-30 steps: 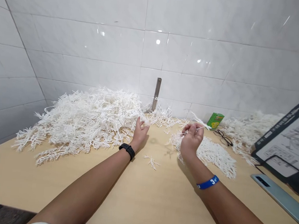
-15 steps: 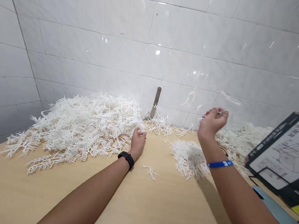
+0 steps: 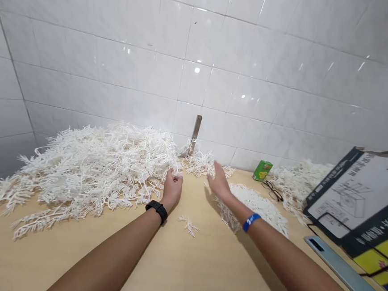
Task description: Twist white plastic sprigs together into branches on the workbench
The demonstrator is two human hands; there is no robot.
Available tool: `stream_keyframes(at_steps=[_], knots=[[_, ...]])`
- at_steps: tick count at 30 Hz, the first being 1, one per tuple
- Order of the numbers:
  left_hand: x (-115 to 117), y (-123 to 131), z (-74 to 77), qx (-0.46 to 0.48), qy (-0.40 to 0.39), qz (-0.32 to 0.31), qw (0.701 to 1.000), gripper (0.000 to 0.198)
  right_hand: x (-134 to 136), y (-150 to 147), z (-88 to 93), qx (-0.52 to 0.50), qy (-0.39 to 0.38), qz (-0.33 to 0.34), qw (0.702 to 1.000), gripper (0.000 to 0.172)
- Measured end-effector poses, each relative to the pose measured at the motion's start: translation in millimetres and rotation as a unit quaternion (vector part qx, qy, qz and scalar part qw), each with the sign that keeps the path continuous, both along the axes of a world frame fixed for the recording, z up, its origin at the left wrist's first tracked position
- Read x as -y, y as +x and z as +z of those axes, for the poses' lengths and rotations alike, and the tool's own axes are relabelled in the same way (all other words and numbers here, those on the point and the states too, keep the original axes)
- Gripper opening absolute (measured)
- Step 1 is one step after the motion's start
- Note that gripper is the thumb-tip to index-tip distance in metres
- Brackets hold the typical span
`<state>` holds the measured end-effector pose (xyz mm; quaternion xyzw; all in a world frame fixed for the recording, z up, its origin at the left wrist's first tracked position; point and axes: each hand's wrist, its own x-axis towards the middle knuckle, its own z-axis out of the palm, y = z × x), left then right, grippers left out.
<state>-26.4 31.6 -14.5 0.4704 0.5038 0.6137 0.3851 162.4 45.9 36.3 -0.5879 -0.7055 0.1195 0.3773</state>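
A big heap of white branching strands [image 3: 101,165] lies on the left of the wooden table. At its right edge my left hand [image 3: 172,188], with a black wristband, is closed, fingertips among the strands; it pinches a white branching strand, mostly hidden. My right hand [image 3: 219,182], wearing a blue wristband, is in the air near the middle, slightly blurred, fingers stretched and thumb apart, nothing visible in it. Beneath and right of it spreads a flatter pile of short white pieces [image 3: 259,206]. One small cluster of white sprigs [image 3: 188,226] rests between my forearms.
A metal bracket [image 3: 194,136] stands against the tiled wall, with loose white strands [image 3: 199,164] at its foot. On the right are a small green box [image 3: 262,170], eyeglasses [image 3: 273,191], another white pile [image 3: 300,181], a large printed carton [image 3: 354,203] and a light-blue phone [image 3: 348,276].
My right hand has swung left and lower, from over the short pieces towards my left hand, and its fingers have opened. White bits that were flying near it are gone from the air.
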Motion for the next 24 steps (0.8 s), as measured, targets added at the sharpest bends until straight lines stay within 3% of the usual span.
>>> stream_keyframes(at_steps=[5, 7, 9, 17, 24], knots=[[8, -1, 8.6, -0.040, -0.006, 0.027, 0.999, 0.070, 87, -30, -35.7, 0.055, -0.050, 0.170, 0.983, 0.065], [10, -1, 11.9, -0.029, -0.013, 0.032, 0.999, 0.066, 106, -35, -43.2, 0.122, -0.071, 0.261, 0.955, 0.061], [10, -1, 13.8, -0.021, -0.020, 0.039, 0.999, 0.061, 114, -37, -48.3, 0.165, -0.070, 0.291, 0.940, 0.053], [13, -1, 17.6, 0.025, -0.018, 0.049, 0.998, 0.043, 110, -31, -64.0, 0.072, -0.002, 0.259, 0.963, 0.045], [16, -1, 22.2, 0.005, -0.063, 0.041, 0.997, 0.043, 101, -29, -74.2, -0.056, -0.013, 0.179, 0.982, 0.056]])
